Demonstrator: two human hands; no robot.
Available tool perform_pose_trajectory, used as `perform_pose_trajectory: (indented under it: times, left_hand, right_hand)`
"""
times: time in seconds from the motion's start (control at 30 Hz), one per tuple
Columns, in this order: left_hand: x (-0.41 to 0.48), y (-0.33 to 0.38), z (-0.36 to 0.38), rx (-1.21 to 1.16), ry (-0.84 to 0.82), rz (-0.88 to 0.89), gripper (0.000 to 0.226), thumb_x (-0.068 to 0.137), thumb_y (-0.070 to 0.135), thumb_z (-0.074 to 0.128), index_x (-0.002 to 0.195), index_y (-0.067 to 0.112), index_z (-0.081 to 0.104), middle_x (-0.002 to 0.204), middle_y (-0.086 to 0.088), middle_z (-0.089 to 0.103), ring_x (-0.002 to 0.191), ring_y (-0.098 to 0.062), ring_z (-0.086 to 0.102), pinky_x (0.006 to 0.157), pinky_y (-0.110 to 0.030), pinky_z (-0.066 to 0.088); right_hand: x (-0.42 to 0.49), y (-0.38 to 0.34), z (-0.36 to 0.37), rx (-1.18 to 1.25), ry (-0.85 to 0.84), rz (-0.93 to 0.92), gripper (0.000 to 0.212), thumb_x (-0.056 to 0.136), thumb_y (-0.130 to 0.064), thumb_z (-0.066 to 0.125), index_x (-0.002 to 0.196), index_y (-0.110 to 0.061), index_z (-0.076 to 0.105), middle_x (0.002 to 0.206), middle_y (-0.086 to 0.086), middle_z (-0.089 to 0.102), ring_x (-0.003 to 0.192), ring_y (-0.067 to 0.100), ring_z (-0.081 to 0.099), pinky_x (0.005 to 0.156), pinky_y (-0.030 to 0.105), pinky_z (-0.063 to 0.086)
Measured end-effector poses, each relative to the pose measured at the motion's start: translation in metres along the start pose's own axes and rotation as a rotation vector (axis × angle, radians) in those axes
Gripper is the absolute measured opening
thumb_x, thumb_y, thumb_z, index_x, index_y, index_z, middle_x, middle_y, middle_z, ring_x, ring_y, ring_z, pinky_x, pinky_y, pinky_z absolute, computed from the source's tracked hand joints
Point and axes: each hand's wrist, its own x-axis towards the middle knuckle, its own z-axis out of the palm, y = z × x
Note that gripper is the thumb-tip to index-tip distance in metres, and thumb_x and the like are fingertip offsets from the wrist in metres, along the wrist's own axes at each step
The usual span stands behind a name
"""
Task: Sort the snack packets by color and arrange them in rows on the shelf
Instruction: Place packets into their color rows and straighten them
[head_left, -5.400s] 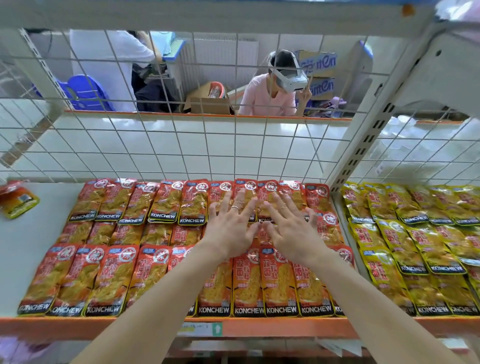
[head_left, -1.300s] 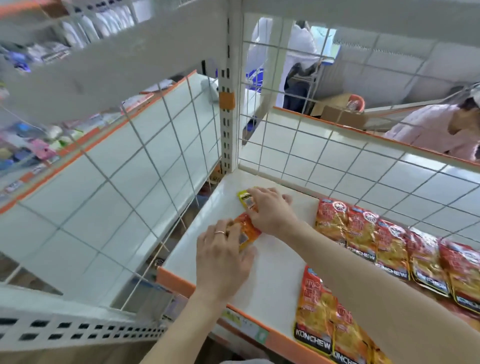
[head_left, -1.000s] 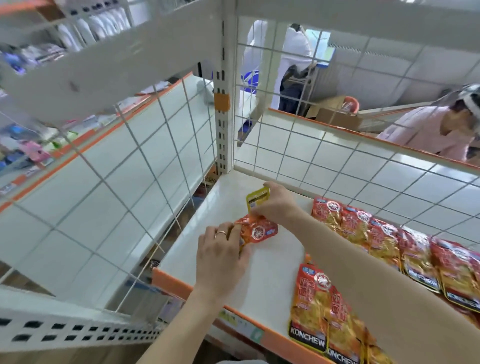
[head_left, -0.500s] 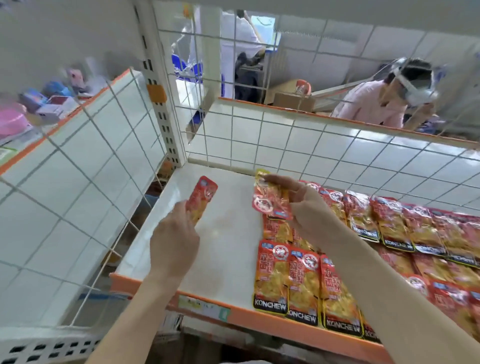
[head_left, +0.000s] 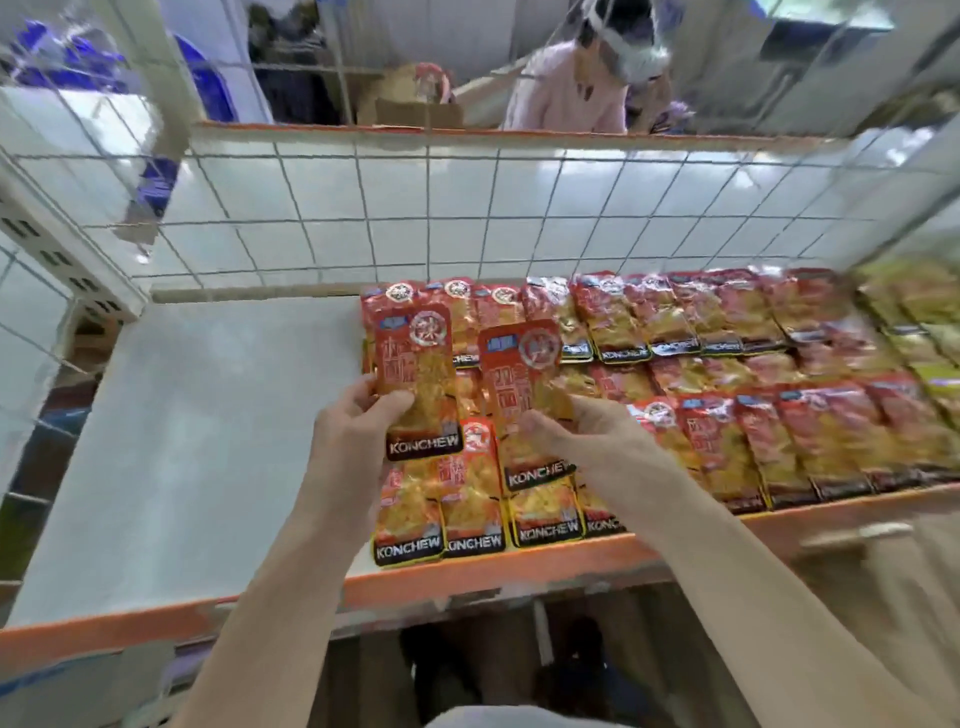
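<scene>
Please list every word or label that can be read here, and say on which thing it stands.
"KONCHEW": black band of the left packet, held by the left hand.
"KONCHEW": black band of the right packet, held by the right hand.
"KONCHEW": packets lying in the front row and the back row.
Large characters and round seals on the packets: too blurred to read.

Each hand holds a red packet upright above the red rows (head_left: 701, 395) on the white shelf (head_left: 197, 441). The left hand (head_left: 353, 431) pinches the left packet (head_left: 415, 379); the right hand (head_left: 576, 431) grips the right packet (head_left: 524, 384).
</scene>
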Motion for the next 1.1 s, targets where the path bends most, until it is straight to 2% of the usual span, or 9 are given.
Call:
perform_pose_trajectory:
  times: [0.17,0.33,0.4,0.43,0.5,0.63,0.77,0.97,1.1]
  left_hand:
    - [-0.011,-0.005,0.043,0.123,-0.038,0.071,0.013,0.092,0.009,0.068,0.095,0.022,0.070,0.082,0.007,0.076,0.077,-0.010,0.072,0.076,-0.033,0.052]
    - [-0.045,-0.017,0.097,0.140,-0.060,0.124,0.017,0.089,0.005,0.070,0.082,0.019,0.075,0.077,0.007,0.076,0.076,-0.014,0.069,0.075,-0.027,0.051]
    - [-0.064,-0.026,0.122,0.158,-0.091,0.135,0.026,0.089,0.006,0.070,0.079,0.028,0.079,0.083,0.003,0.077,0.080,-0.018,0.071,0.085,-0.036,0.051]
    - [-0.075,-0.031,0.137,0.150,-0.093,0.135,0.028,0.088,0.005,0.070,0.076,0.028,0.079,0.082,0.003,0.077,0.078,-0.017,0.072,0.085,-0.037,0.049]
    - [-0.097,-0.044,0.172,0.123,-0.093,0.127,0.024,0.087,0.003,0.071,0.077,0.024,0.075,0.079,0.003,0.077,0.074,-0.015,0.072,0.084,-0.039,0.049]
    - [-0.142,-0.074,0.255,0.137,-0.164,0.154,0.024,0.086,-0.001,0.072,0.082,0.023,0.069,0.073,0.007,0.076,0.068,-0.009,0.072,0.086,-0.038,0.052]
    - [-0.176,-0.107,0.327,0.182,-0.214,0.181,0.014,0.084,0.005,0.075,0.087,0.019,0.073,0.079,0.003,0.078,0.073,-0.016,0.074,0.087,-0.041,0.054]
    - [-0.219,-0.137,0.405,0.194,-0.278,0.211,0.014,0.085,0.003,0.075,0.085,0.017,0.073,0.075,0.005,0.076,0.069,-0.009,0.071,0.077,-0.030,0.050]
    - [-0.232,-0.147,0.431,0.234,-0.285,0.206,0.012,0.085,0.007,0.076,0.085,0.019,0.075,0.082,0.003,0.078,0.080,-0.018,0.074,0.086,-0.037,0.052]
  right_hand:
    - [-0.031,0.020,-0.027,0.157,0.206,-0.064,0.023,0.085,-0.032,0.073,0.105,-0.022,0.074,0.103,-0.006,0.077,0.100,0.010,0.071,0.096,0.033,0.050]
    - [-0.066,0.031,-0.078,0.309,0.310,-0.087,0.040,0.079,-0.059,0.071,0.102,-0.027,0.070,0.094,-0.020,0.073,0.100,0.000,0.063,0.113,0.039,0.033]
    - [-0.089,0.042,-0.105,0.409,0.325,-0.064,0.014,0.091,-0.044,0.063,0.086,-0.032,0.067,0.087,-0.024,0.066,0.097,-0.002,0.054,0.114,0.042,0.026]
    - [-0.100,0.048,-0.121,0.400,0.321,-0.074,0.019,0.094,-0.038,0.061,0.079,-0.035,0.071,0.086,-0.023,0.067,0.101,0.002,0.054,0.115,0.045,0.027]
    - [-0.128,0.060,-0.153,0.366,0.323,-0.091,0.032,0.096,-0.034,0.059,0.071,-0.041,0.077,0.087,-0.017,0.075,0.106,0.010,0.062,0.111,0.044,0.033]
    - [-0.178,0.092,-0.221,0.361,0.456,-0.187,0.020,0.082,-0.042,0.067,0.093,-0.030,0.078,0.101,0.001,0.077,0.104,0.022,0.069,0.107,0.051,0.042]
    - [-0.223,0.123,-0.288,0.347,0.607,-0.247,0.012,0.092,-0.026,0.068,0.087,-0.026,0.079,0.093,0.009,0.077,0.095,0.036,0.071,0.096,0.059,0.051]
    - [-0.273,0.156,-0.356,0.394,0.705,-0.267,0.018,0.093,-0.012,0.065,0.082,-0.016,0.078,0.082,0.004,0.077,0.075,0.018,0.073,0.068,0.028,0.056]
    - [-0.291,0.165,-0.378,0.438,0.720,-0.273,0.016,0.093,-0.011,0.065,0.083,-0.016,0.077,0.080,0.004,0.077,0.069,0.015,0.073,0.057,0.020,0.053]
